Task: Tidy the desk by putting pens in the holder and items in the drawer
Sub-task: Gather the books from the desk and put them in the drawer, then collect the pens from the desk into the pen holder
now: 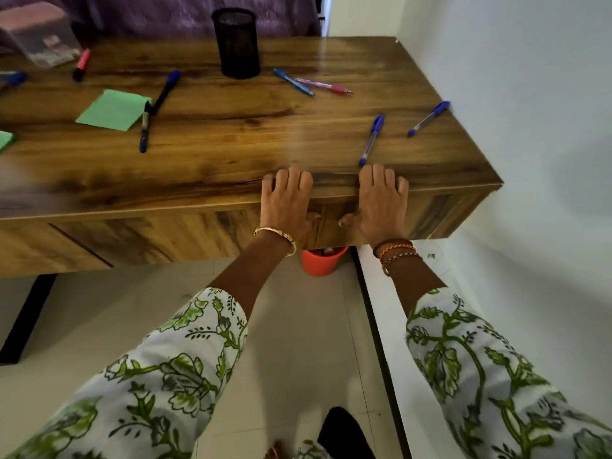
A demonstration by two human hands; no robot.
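Against a white wall, scattered pens litter the wooden desk.

Desk: brown wood grain with dark streaks.
Pen holder, at desk's far edge: black mesh.
Pens right of holder: one blue, one pink.
Pens near desk's right end: clear barrels, blue caps.
Pens left of holder: black with blue cap; dark with blue tip.
Marker, far left on desk: red-pink with black end.
Paper pads on desk's left part: light green.
Cup under desk: orange-red.
Sleeves: white with green leaf-and-vine print.
Bangle on left wrist: gold.
Wrist threads on right wrist: orange, brown, dark.
Cloth behind desk: mottled purple.
Wall right of desk: white.
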